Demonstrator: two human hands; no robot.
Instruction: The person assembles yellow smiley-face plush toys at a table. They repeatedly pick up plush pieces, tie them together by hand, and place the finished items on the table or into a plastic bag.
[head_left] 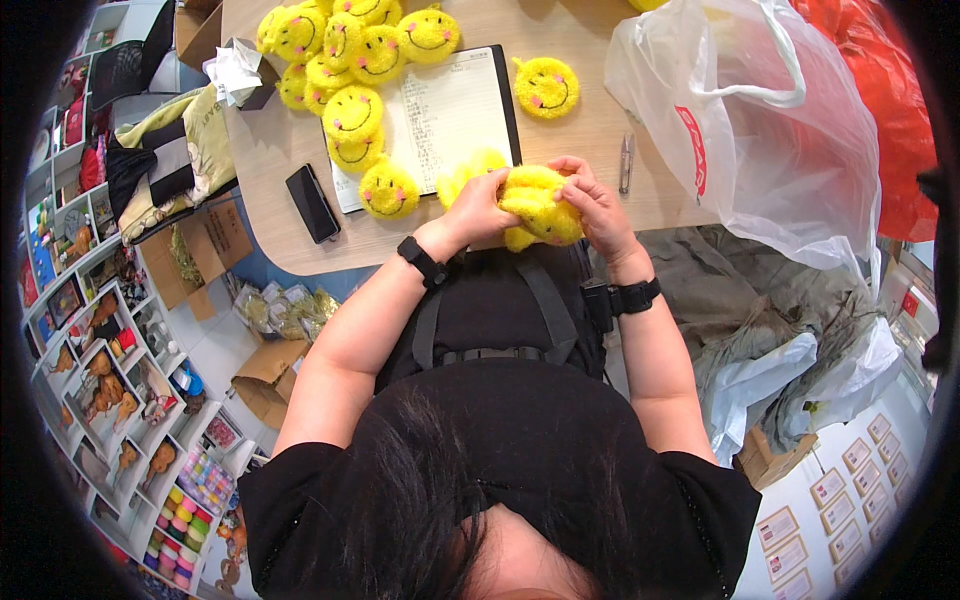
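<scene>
At the table's near edge, a fuzzy yellow smiley plush (pixel 538 200) is held between my two hands. My left hand (pixel 478 212) grips its left side, with the thumb on top. My right hand (pixel 598 210) pinches its upper right part between thumb and fingers. Under and beside my hands more yellow plush (pixel 470 168) shows, partly hidden. An open notebook (pixel 455 100) with handwriting lies beyond my hands. Single smiley plushes rest around it: one (pixel 389 190) at its lower left corner, one (pixel 547 87) to its right.
A heap of smiley plushes (pixel 378 53) covers the notebook's far left. A black phone (pixel 313 204) lies left, a pen (pixel 626 164) right. A white plastic bag (pixel 740 120) and a red bag (pixel 880 110) stand at the right. Shelves (pixel 110 370) line the left; a tissue box (pixel 240 80) sits at the table's left edge.
</scene>
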